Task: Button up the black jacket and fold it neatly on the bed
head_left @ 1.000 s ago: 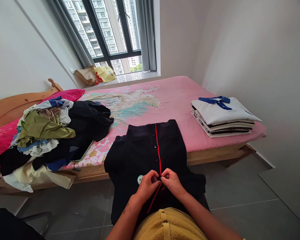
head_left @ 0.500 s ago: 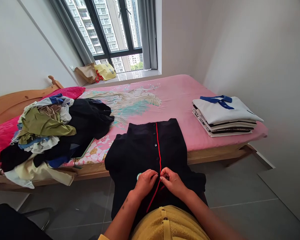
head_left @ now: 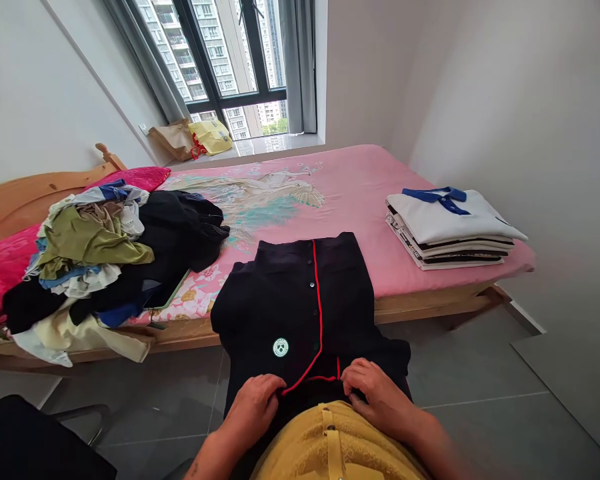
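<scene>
A black button-up cardigan (head_left: 275,287) with red trim down its front and a round green-and-white badge hangs from the bed's edge towards my lap. Most of the front is buttoned; near me it parts into a V-shaped neckline. At the left side of that neckline, my left hand (head_left: 254,405) has its fingers closed on the red-trimmed edge. Across the opening, my right hand (head_left: 375,395) pinches the cloth beside the other strip of red trim. Both fingertips are partly hidden against the dark fabric.
A loose heap of clothes (head_left: 87,243) lies on the bed's left side. On the right stands a folded stack of shirts (head_left: 450,233). The bed (head_left: 350,180) has a pink sheet and wooden frame. A black chair (head_left: 35,440) is at lower left; bags (head_left: 213,137) sit by the window.
My hands have moved apart and closer to my body, from the buttoned placket to the two sides of the neckline. The round badge is now uncovered.
</scene>
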{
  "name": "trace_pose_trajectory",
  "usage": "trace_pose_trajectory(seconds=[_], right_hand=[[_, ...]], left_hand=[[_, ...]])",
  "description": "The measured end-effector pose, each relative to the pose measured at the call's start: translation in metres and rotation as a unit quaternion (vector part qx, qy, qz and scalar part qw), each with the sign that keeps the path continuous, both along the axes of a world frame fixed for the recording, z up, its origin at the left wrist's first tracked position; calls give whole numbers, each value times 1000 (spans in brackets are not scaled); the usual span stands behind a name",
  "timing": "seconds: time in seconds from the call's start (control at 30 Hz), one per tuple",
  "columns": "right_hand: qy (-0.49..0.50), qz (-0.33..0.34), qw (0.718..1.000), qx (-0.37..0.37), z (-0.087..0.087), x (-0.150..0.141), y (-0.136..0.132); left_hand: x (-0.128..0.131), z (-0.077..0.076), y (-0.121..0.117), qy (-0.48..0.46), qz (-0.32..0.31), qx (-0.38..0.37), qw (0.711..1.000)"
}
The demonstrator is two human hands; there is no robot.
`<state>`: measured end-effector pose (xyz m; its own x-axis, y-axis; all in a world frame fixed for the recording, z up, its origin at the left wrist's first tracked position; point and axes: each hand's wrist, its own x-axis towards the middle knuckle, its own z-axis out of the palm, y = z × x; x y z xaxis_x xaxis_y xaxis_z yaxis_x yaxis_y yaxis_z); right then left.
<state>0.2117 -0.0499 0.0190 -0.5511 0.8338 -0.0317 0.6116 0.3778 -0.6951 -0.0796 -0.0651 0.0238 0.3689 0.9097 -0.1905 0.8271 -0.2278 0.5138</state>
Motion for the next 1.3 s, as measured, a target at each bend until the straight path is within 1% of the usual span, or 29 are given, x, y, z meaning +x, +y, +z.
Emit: trace_pose_trajectory(seconds=[0.13, 0.2, 0.27, 0.33, 0.37, 0.43, 0.53, 0.6, 0.63, 0.73, 0.8, 0.9, 0.97, 1.0, 1.07, 1.13, 1.17, 1.23, 1.3], right_hand=[[-4, 0, 1000, -9, 0, -4, 4], [-18, 15, 1000, -6, -3, -10, 12], [-53, 43, 998, -10, -5, -19, 21], [-101, 68, 993, -13, -2, -28, 27], [-122, 77, 989, -10, 2, -32, 28], [-145, 80, 986, 16, 16, -36, 24], [-153, 69, 984, 56, 43, -33, 4], [-170, 57, 982, 53, 54, -25, -12], [-182, 48, 981, 39, 56, -20, -19], [-190, -14, 982, -9, 50, -5, -35], [-158, -61, 985, -6, 43, 1, -35], [-102, -98, 989, 40, 38, -3, -22], [-101, -111, 987, 51, 37, -12, -6], [-117, -114, 986, 42, 36, -18, 2], [-187, -100, 977, 3, 31, -28, 15], [-268, -64, 960, -42, 22, -32, 21], [-294, -48, 953, -56, 18, -31, 21], [-300, -40, 951, -67, 11, -24, 16], [-262, -64, 961, -64, 8, -12, 8]], left_hand=[[-2, 1, 5, -20, 89, 22, 996], [2, 0, 9, -39, 116, 38, 992], [7, -1, 13, -50, 137, 53, 988], [10, -2, 15, -40, 149, 59, 986], [11, -2, 16, -30, 153, 58, 986], [11, -2, 16, -14, 160, 52, 986], [6, -1, 16, -15, 177, 50, 983], [2, -1, 15, -23, 181, 57, 982], [1, -1, 15, -23, 178, 57, 982], [1, 2, 12, -5, 153, 51, 987], [2, 3, 9, 11, 135, 43, 990], [6, 6, 7, 22, 115, 37, 992], [9, 8, 6, 28, 107, 35, 993], [10, 9, 6, 30, 103, 33, 994], [12, 12, 6, 31, 95, 25, 995], [13, 14, 5, 33, 86, 13, 996], [13, 15, 4, 35, 82, 6, 996], [11, 15, 0, 40, 72, -8, 997], [9, 13, -5, 43, 54, -22, 997]])
